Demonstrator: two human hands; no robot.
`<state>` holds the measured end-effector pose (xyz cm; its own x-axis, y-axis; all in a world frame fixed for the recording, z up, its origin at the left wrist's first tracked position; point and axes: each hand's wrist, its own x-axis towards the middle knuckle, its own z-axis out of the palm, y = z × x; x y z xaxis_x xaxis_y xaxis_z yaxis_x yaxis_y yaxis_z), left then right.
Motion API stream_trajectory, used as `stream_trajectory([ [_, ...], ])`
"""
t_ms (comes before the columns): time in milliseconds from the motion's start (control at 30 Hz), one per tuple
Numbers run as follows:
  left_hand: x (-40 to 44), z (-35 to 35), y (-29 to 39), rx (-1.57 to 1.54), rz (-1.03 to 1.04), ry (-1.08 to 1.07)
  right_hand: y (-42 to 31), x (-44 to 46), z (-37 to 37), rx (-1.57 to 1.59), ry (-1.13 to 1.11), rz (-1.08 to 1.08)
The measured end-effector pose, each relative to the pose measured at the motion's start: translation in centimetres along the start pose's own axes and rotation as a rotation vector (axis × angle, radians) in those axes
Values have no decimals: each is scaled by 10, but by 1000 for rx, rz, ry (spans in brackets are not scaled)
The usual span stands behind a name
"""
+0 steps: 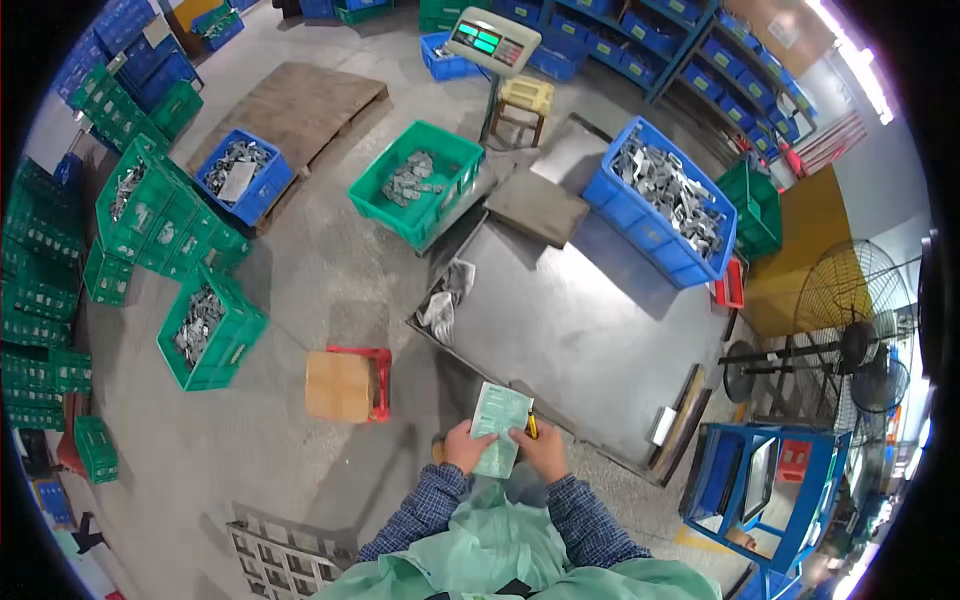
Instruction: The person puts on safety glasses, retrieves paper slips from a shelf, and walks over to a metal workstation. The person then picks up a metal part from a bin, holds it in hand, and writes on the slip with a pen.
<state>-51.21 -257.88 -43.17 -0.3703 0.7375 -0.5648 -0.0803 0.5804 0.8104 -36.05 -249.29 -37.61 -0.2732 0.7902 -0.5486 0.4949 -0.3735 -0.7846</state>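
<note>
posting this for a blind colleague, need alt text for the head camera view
A person's left hand and right hand hold a pale green paper, with a yellow-and-black pen-like object by the right hand. Beyond is a grey table bearing a blue crate of grey parts; green crates stand to the left.

Left fingers, right fingers both pinched

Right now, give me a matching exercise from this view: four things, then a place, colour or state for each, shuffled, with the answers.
Things
1. Paper
2. Scale
3. Cardboard box
4. Large blue crate

Places, colours, states
A. On the metal table, heaped with metal parts
B. Held by the left hand and right hand
C. Display lit green
D. Brown

Pairs: 1-B, 2-C, 3-D, 4-A
</note>
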Motion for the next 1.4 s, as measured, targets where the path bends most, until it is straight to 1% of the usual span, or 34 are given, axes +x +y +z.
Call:
stream_trajectory([
  [133, 26, -11, 2, -75, 53, -34, 15, 38, 16, 205, 38, -54],
  [167, 34, -11, -5, -99, 56, -39, 19, 51, 17, 188, 64, -40],
  [200, 44, -14, -7, -26, 5, -63, 24, 64, 16, 168, 76, -19],
  [233, 54, -14, -11, 48, 13, -94, 30, 73, 15, 136, 51, 4],
  [267, 65, -18, -1, 112, 8, -87, 34, 86, 18, 35, 131, 5],
  [300, 65, -23, 3, 172, -20, -65, 37, 92, 14, 46, 106, 33],
  [333, 80, -22, -19, -166, -142, -111, 33, 111, 12, 67, 91, 47],
  [367, 91, -29, -22, -199, -121, -108, 33, 132, 14, 173, 107, 38],
  [400, 90, -41, -17, -194, -150, -51, 38, 138, 18, 281, 149, 57],
  [433, 100, -53, -4, -186, -164, -19, 37, 146, 21, 284, 147, 35],
  [500, 114, -78, -7, -11, -81, 105, 33, 162, 13, 275, 177, -21],
  [533, 120, -93, -9, 80, -36, 160, 31, 169, 9, 213, 177, 5],
  [600, 121, -125, -10, 597, 35, 240, 32, 173, 4, 105, 186, 50],
  [667, 117, -155, 8, 850, -26, 135, 25, 181, 4, 155, 206, 29],
  [700, 116, -164, 19, 969, -137, 101, 19, 181, 3, 181, 230, 28],
  [767, 126, -180, 22, 1072, -233, -6, 22, 191, -1, 137, 253, 92],
  [833, 145, -195, 9, 1029, -219, -145, 36, 203, -2, 152, 290, 132],
  [900, 164, -200, 17, 1084, -248, -283, 41, 212, 0, 182, 324, 150],
  [933, 176, -203, 23, 1113, -265, -348, 34, 219, 2, 177, 338, 166],
  [1000, 190, -212, 77, 1098, -213, -558, 17, 228, 4, 154, 375, 255],
  [1033, 202, -217, 92, 1084, -190, -654, 15, 236, 6, 167, 402, 279],
  [1100, 237, -237, 89, 1130, -148, -769, 10, 248, 13, 187, 444, 348],
  [1133, 256, -245, 87, 1146, -131, -824, 8, 254, 14, 139, 453, 346],
  [1167, 282, -251, 86, 1190, -117, -825, 9, 262, 19, 99, 464, 339],
  [1233, 304, -262, 83, 1250, -130, -823, 14, 264, 33, 163, 502, 421],
  [1333, 337, -281, 88, 1369, -22, -772, 13, 281, 48, 282, 536, 458],
  [1400, 357, -278, 94, 1251, 49, -688, 16, 292, 62, 339, 557, 453],
])
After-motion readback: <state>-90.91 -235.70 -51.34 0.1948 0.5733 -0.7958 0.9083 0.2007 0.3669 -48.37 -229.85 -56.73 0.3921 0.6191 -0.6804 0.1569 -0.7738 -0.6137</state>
